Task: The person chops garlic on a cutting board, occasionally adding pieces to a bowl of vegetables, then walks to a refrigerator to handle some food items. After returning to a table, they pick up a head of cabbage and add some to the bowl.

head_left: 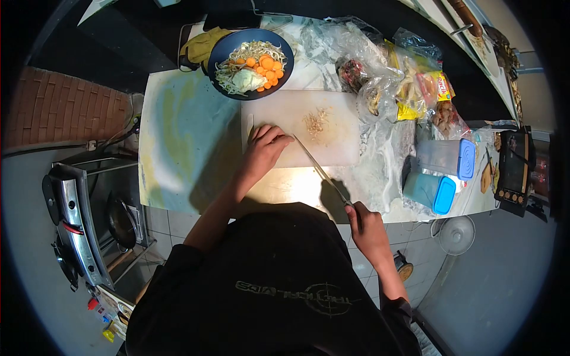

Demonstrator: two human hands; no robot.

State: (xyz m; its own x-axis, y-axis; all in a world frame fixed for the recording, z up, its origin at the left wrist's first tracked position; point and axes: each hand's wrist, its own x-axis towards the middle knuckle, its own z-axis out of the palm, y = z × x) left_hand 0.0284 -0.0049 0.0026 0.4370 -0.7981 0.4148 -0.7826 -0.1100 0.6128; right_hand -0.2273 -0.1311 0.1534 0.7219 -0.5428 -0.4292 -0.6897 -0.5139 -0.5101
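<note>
In the head view my right hand point(369, 232) is closed round the handle of a long kitchen knife point(323, 172). Its blade slants up and left over the front edge of the cutting board point(341, 151), with the tip close to my left fingertips. My left hand point(270, 147) rests on the board's left part, fingers curled and pressed together; whatever may be under them is hidden. A small pile of finely chopped pale-brown bits point(316, 123) lies on the board, right of my left hand.
Behind the board a dark plate point(221, 52) holds sliced carrots point(267, 66), bean sprouts point(261, 48) and a cabbage piece point(247, 80). Plastic bags of food point(409, 83) lie at the back right. Two blue-lidded containers point(444, 194) lie at the right. A stove point(76, 222) stands left.
</note>
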